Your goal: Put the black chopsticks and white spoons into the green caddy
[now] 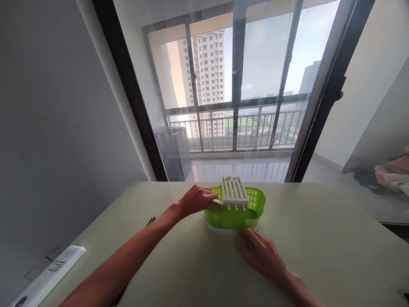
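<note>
head view: left hand (196, 199) fingers pinching white rack (234, 192) on green basket (236, 213); right hand (262, 253) fingers spread at its base.

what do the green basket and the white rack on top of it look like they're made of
Green basket: likely moulded plastic, a uniform bright colour with a grid of punched holes in its wall and a slight sheen. White rack: probably plastic too, with evenly moulded slats and a matte finish.
</note>
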### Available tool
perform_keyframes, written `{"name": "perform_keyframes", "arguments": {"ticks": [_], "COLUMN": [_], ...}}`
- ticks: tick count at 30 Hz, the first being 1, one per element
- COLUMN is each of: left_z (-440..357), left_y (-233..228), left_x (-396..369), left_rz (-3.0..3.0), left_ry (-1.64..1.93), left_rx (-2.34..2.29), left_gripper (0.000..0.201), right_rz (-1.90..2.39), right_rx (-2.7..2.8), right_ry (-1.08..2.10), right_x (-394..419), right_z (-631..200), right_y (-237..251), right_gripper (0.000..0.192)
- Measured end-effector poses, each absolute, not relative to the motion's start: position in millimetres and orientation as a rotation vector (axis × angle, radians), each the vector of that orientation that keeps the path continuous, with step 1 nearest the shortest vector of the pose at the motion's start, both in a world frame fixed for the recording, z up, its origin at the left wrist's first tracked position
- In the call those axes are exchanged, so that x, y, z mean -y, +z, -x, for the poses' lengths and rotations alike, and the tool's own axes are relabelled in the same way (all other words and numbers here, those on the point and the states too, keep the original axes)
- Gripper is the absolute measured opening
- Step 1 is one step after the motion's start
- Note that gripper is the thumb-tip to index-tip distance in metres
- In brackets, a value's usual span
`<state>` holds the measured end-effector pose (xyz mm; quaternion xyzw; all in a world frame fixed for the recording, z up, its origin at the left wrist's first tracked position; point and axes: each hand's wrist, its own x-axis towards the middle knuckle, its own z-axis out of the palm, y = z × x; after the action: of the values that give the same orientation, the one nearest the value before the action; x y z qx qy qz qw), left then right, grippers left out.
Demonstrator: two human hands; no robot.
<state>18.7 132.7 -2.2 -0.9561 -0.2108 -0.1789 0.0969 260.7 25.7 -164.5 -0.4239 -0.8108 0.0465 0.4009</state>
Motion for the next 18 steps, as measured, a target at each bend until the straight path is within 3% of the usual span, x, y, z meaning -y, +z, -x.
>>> {"name": "perform_keyframes", "arguments": {"ticks": [7, 18], "left_z": [-5, 41], "left_y": [14, 35], "left_x": [-140, -178], "left_rz": [2.810, 1.819], "left_ry": [-0.790, -2.134], "left_rx": [0.810, 2.147], "left_gripper": [0.042, 0.056], "right_rz": [1.090, 1.158], "right_rx": [2.088, 2.097], "right_ry": [0.138, 0.238], "right_x": [-26, -26], "right_z": [-260, -260], "right_y": [-164, -160], "right_gripper": [0.009, 0.013]}}
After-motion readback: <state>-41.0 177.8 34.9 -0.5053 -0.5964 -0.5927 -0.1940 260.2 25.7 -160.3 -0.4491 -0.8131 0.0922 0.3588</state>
